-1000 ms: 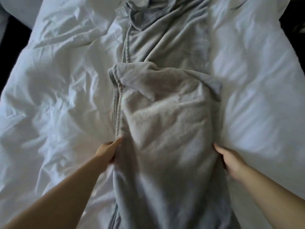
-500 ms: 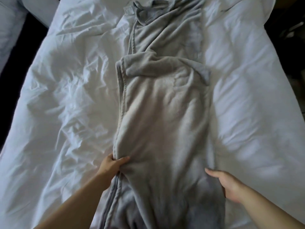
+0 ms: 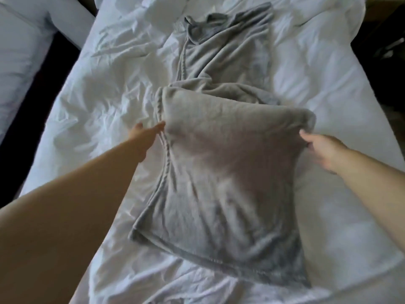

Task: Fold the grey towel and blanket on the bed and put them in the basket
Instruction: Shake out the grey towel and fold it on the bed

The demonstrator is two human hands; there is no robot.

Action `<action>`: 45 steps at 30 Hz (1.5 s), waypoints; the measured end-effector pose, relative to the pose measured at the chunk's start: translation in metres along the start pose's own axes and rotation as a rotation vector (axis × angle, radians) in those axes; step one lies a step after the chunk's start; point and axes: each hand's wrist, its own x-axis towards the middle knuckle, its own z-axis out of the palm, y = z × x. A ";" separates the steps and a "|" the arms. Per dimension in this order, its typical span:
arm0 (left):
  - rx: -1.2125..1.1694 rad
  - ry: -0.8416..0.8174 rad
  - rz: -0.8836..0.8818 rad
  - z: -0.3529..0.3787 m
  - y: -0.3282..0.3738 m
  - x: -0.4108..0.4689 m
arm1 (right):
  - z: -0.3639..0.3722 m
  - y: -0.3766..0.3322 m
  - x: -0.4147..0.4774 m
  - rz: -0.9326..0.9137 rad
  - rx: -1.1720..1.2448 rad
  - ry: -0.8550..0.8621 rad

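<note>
We saw the bed [image 3: 92, 132] filling most of the view, its white cover rumpled, with a second white bed [image 3: 26, 44] beyond a dark gap at the upper left. Down the middle lay the grey blanket [image 3: 221, 189] as a long strip: the far part was loosely bunched toward the head of the bed, and the near part was doubled over into a thick panel whose hem lay across the cover closest to us.

Our right hand [image 3: 322, 148] was at the panel's far right corner, fingers curled and thumb against the plush, gripping it, though blur hid the exact pinch. Our left hand [image 3: 143, 138] reached to the far left corner with fingers straight, their tips just touching the corded edge and holding nothing.

Half a second before, both hands sat lower along the blanket's sides, the left one curled on the edge; since then they had moved up to the fold's two ends.
</note>
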 end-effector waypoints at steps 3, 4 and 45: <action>0.246 -0.118 -0.138 0.021 -0.076 -0.008 | 0.006 0.064 0.004 0.079 -0.256 0.062; 0.325 -0.138 -0.200 0.026 -0.107 -0.016 | 0.009 0.092 -0.001 0.142 -0.255 0.016; -0.575 0.029 -0.203 -0.134 -0.217 -0.295 | -0.071 0.230 -0.352 0.203 0.657 0.059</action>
